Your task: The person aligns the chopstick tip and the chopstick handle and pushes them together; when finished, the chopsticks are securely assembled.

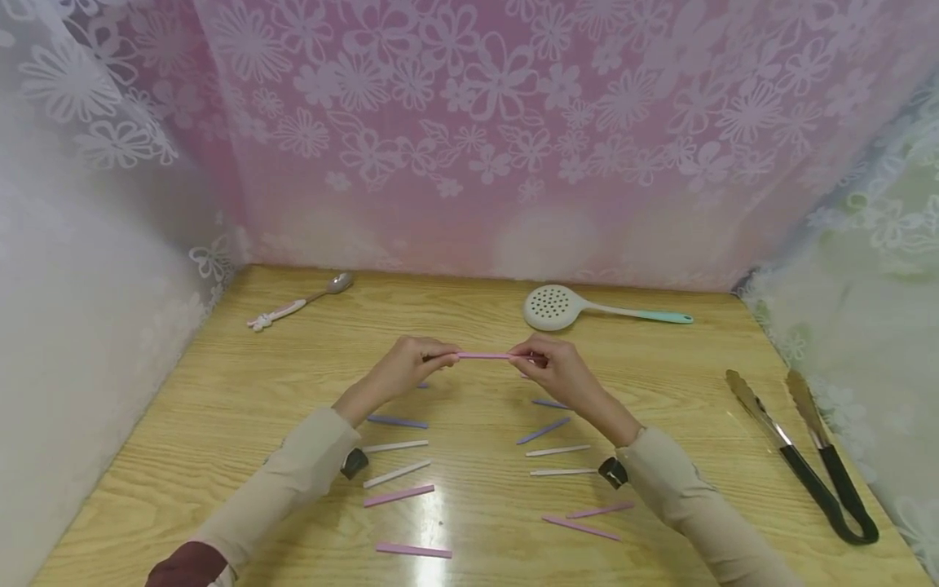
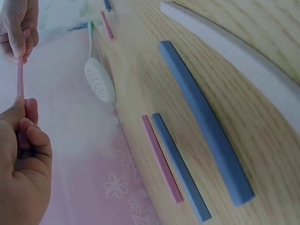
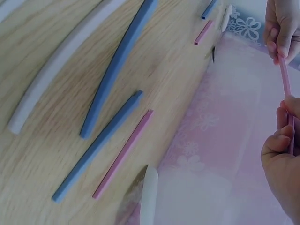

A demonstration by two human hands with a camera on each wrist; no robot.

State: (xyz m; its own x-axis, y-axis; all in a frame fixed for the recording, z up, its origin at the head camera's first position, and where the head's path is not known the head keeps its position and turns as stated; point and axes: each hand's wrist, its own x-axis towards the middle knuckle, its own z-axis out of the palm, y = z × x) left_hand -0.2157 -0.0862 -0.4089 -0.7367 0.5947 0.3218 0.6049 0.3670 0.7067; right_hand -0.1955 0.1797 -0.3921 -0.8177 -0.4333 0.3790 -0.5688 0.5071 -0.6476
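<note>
- Pink stick — it's up off the table, btwn both hands.
- L hand pinches near one end, R hand near the other; thumbs & fingers are clamped on it.
- Blue sticks & white sticks lie on the table in 2 groups, L & R.
- Step now, I'd guess: hold the stick up by both ends.
- Next move prob. needs both hands working as a team, w/ a firm pinch — can't tell if it's being bent or pulled.
</note>
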